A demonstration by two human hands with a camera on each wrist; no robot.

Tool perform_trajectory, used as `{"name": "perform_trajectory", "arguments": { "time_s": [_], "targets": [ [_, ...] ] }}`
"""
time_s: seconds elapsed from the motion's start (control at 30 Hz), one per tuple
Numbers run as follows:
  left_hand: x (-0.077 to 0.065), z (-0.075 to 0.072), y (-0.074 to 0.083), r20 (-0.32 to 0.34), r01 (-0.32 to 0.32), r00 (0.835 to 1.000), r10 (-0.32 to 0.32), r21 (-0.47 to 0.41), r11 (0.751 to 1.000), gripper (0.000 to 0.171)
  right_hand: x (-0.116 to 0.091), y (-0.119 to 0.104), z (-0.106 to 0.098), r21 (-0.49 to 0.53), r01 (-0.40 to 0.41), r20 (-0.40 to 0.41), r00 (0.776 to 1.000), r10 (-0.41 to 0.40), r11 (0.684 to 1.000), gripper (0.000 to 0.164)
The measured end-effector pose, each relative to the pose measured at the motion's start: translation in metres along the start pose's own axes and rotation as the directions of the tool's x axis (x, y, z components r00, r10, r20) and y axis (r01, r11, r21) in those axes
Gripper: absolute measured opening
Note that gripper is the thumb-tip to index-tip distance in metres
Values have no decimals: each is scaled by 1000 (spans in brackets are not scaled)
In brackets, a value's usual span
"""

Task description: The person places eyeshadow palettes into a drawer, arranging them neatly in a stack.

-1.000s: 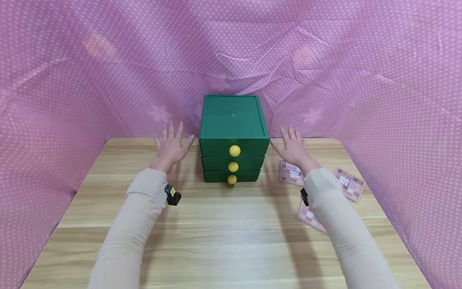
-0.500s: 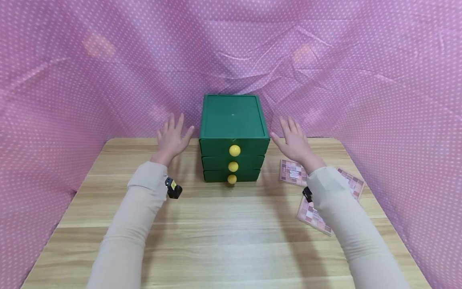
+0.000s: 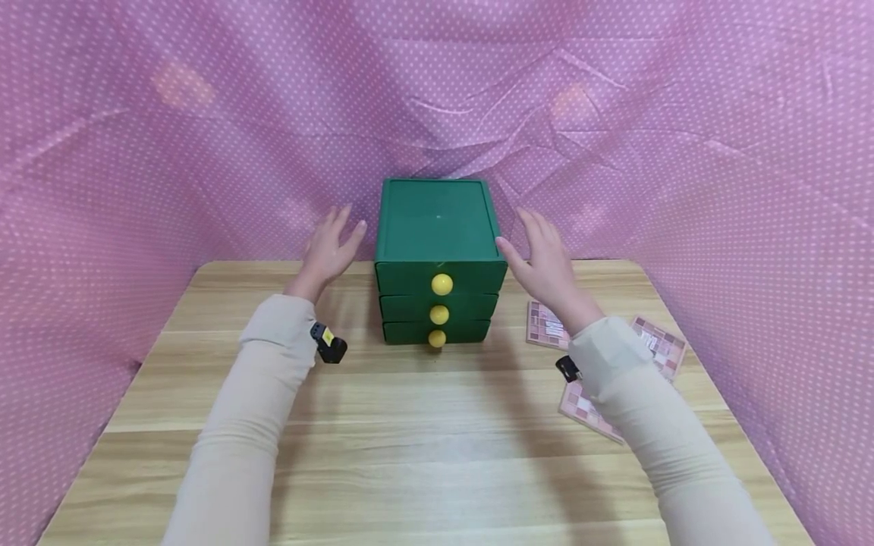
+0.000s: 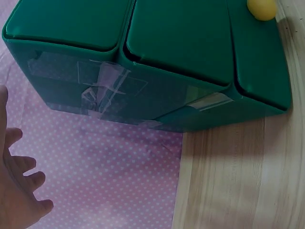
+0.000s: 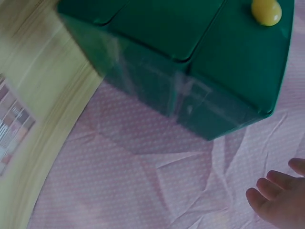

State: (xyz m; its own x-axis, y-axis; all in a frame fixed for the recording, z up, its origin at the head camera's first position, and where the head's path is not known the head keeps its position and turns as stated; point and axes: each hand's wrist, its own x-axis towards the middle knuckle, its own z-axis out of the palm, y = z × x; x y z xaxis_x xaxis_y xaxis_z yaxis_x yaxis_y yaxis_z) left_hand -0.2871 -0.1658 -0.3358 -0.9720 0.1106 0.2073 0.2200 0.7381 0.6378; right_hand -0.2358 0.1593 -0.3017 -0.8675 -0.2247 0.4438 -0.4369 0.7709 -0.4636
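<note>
A green three-drawer box (image 3: 438, 220) stands at the back middle of the table, its drawers closed, each with a round yellow knob (image 3: 441, 284). My left hand (image 3: 329, 246) hovers off the box's left side, fingers spread and holding nothing. On the other side my right hand (image 3: 544, 262) is held with its thumb tip right at the box's upper right front corner in the head view. Both wrist views show the fingers apart from the box, whose sides carry strips of clear tape (image 4: 102, 83).
Three flat pink checkered cases lie on the right of the wooden table (image 3: 423, 447): one near the box (image 3: 546, 326), one farther right (image 3: 661, 345), one partly under the right forearm (image 3: 587, 413). Pink dotted cloth (image 3: 437, 91) hangs around the back and sides.
Both hands have risen and moved slightly farther back, with palms turning inward toward the box. The right thumb has come closer to the box's corner. The box and cases have stayed put.
</note>
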Motion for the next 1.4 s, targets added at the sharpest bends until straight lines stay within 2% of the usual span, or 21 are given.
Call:
{"name": "perform_trajectory", "arguments": {
  "time_s": [0.13, 0.27, 0.37, 0.47, 0.57, 0.63, 0.77, 0.9, 0.97, 1.13, 1.4],
  "targets": [
    [2, 1, -1, -12, -26, 1000, 25, -66, 997, 60, -2, -11, 3, 62, 68, -131, 990, -59, 996, 54],
    [4, 3, 1, -44, -50, 998, 44, -160, 986, 59, -6, -22, 9, 149, 174, -279, 952, -128, 973, 45],
    [5, 6, 3, -46, -45, 998, 34, -272, 961, 59, -11, -29, 16, 201, 219, -345, 928, -140, 955, 40],
    [5, 8, 6, -25, -14, 1000, 5, -383, 923, 59, -15, -34, 23, 244, 224, -368, 922, -124, 943, 38],
    [6, 10, 8, -18, 17, 999, -28, -439, 898, 59, -18, -37, 31, 283, 224, -375, 921, -107, 933, 37],
    [6, 11, 9, -18, 28, 999, -41, -454, 891, 59, -21, -39, 35, 315, 213, -369, 925, -88, 925, 36],
    [7, 13, 10, -18, 51, 997, -69, -509, 859, 60, -28, -42, 43, 377, 150, -328, 944, -19, 914, 36],
    [8, 16, 13, 2, 103, 992, -128, -599, 794, 60, -34, -44, 48, 424, 68, -278, 959, 58, 903, 38],
    [8, 18, 15, 23, 127, 989, -149, -653, 747, 59, -36, -44, 51, 448, 36, -262, 960, 93, 893, 39],
    [7, 22, 20, 52, 135, 988, -148, -759, 637, 53, -41, -41, 61, 512, -46, -216, 960, 180, 858, 41],
    [6, 26, 27, 76, 145, 985, -154, -848, 510, 51, -47, -43, 83, 606, -140, -157, 944, 290, 783, 39]
  ]
}}
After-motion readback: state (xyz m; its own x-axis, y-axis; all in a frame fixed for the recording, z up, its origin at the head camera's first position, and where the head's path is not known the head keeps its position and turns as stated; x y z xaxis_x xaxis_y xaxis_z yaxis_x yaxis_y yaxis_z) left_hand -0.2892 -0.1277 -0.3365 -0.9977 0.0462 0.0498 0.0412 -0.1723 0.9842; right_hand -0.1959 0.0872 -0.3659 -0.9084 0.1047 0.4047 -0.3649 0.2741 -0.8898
